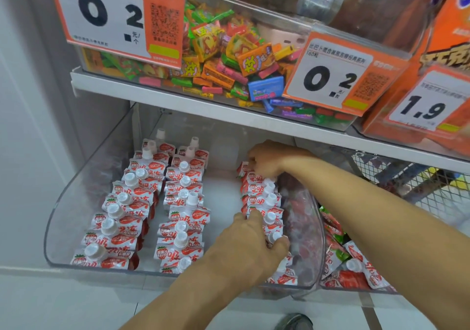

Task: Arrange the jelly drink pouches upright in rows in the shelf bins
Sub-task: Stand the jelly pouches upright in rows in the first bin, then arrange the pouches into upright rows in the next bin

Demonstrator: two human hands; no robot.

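In the clear shelf bin point(54, 228), jelly drink pouches point(181, 210) stand upright in two full rows at 9 o'clock. The hands sit apart on a third row point(262, 197): left hand point(250, 245) grips its near end, right hand point(267, 159) pinches the far pouch. Above, a candy bin point(254, 95) holds mixed sweets.

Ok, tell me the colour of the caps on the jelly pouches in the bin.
White caps, clearest in the head view.

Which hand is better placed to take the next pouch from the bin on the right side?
The right hand, probably. Its arm already passes above the right bin, where loose pouches lie. The left hand rests on the front of the third row and would have to cross over.
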